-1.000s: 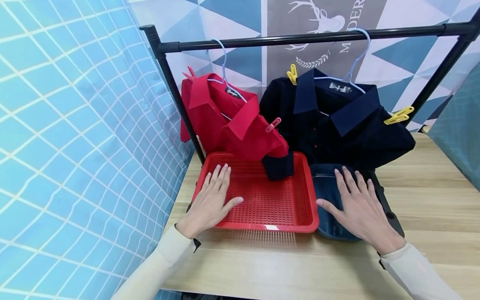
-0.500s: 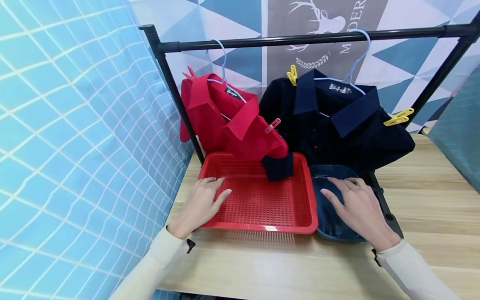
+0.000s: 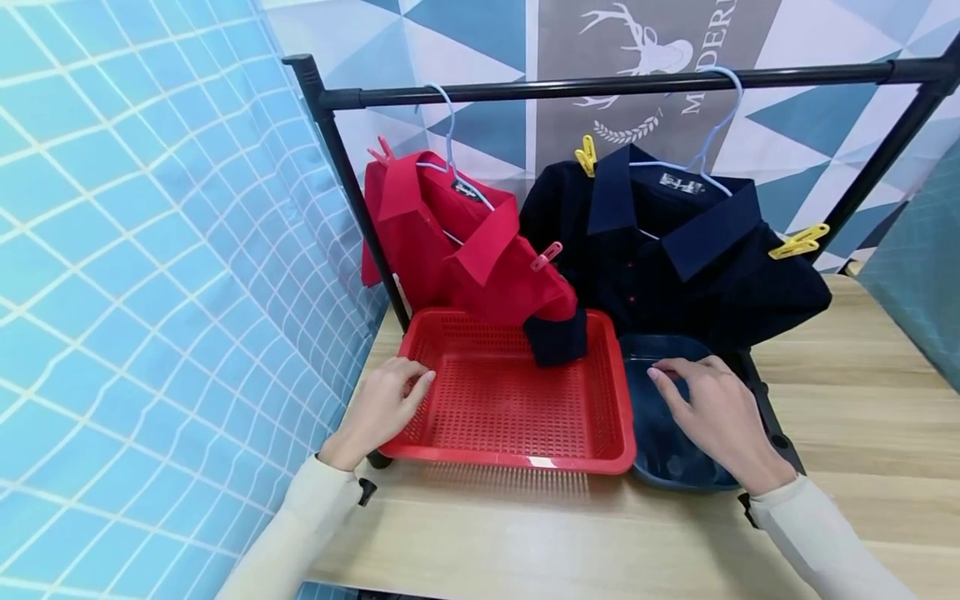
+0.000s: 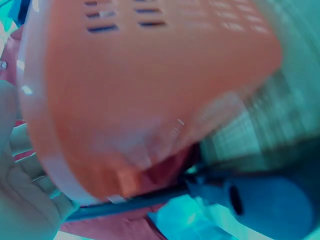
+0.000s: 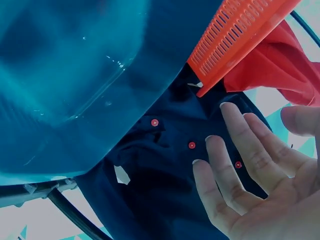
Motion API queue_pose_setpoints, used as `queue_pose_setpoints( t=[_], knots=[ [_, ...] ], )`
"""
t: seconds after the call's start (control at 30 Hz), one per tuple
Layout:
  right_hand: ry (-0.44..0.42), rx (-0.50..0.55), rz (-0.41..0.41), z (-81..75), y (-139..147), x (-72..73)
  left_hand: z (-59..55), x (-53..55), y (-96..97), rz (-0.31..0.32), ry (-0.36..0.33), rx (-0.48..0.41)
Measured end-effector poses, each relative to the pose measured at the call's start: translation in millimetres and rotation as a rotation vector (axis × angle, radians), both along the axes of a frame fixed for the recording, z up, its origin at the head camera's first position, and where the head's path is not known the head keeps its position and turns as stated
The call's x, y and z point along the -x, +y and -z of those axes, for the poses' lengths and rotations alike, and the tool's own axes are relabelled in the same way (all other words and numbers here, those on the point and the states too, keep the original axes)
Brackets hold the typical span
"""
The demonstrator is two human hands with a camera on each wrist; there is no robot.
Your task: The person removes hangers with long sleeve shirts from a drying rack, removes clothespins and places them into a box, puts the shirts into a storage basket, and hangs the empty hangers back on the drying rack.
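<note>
Head view: my fingers [image 3: 686, 367], flat a second ago, now bend loosely, gripping nothing. Left hand [image 3: 378, 408] has drawn back to eight o'clock of the red basket [image 3: 495, 461]; right hand [image 3: 720, 417] hangs above the blue basin [image 3: 656, 454]. Red shirt [image 3: 487, 287] at twelve, navy shirt [image 3: 720, 287] at one: handling seems paused.

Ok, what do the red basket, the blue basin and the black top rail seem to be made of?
Red basket: probably glossy molded plastic, from the glint on its front rim and regular perforations. Blue basin: likely smooth plastic, with rounded corners and bright highlights in the right wrist view. Black top rail: slight sheen; coated metal or plastic, can't tell which.
</note>
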State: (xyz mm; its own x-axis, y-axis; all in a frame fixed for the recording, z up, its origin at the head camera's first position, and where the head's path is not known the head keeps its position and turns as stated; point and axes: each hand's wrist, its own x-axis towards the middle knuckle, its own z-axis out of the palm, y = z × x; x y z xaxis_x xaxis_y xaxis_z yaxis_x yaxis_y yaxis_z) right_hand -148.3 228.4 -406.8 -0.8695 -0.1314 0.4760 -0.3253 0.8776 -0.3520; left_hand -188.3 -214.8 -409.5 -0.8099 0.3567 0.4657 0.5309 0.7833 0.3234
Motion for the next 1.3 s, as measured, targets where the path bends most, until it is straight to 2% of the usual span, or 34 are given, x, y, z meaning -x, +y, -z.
queue_pose_setpoints(
  t=[0.17,0.3,0.5,0.63,0.7,0.83,0.93,1.07,1.17,1.3],
  knots=[
    [0.023,0.001,-0.012,-3.7,-1.8,6.4,7.1,4.2,-12.9,-0.056,0.047,-0.051],
    [0.014,0.0,-0.011,-7.2,-2.2,11.9,11.0,4.2,-20.9,-0.131,0.037,-0.07],
    [-0.019,0.01,0.01,-8.9,-2.1,16.2,17.8,1.3,-30.2,-0.257,-0.043,-0.057],
    [-0.042,0.022,0.005,-8.9,-3.9,16.7,22.4,0.0,-36.8,-0.309,-0.102,-0.041],
    [-0.043,0.031,-0.001,-9.4,-5.2,16.8,24.4,-0.5,-39.7,-0.315,-0.127,-0.026],
    [-0.034,0.047,-0.009,-11.2,-8.6,19.3,28.2,-1.8,-43.7,-0.286,-0.181,-0.026],
    [-0.038,0.055,-0.012,-12.4,-11.8,22.9,32.9,-2.2,-46.9,-0.256,-0.243,-0.082],
    [-0.045,0.066,-0.027,-13.6,-16.7,28.1,38.6,-2.8,-51.2,-0.254,-0.362,-0.172],
    [-0.031,0.082,-0.049,-15.6,-19.8,32.5,39.3,-3.3,-52.7,-0.265,-0.441,-0.202],
    [0.003,0.103,-0.077,-21.8,-24.4,40.0,37.0,-2.7,-53.0,-0.265,-0.492,-0.209]
  ],
)
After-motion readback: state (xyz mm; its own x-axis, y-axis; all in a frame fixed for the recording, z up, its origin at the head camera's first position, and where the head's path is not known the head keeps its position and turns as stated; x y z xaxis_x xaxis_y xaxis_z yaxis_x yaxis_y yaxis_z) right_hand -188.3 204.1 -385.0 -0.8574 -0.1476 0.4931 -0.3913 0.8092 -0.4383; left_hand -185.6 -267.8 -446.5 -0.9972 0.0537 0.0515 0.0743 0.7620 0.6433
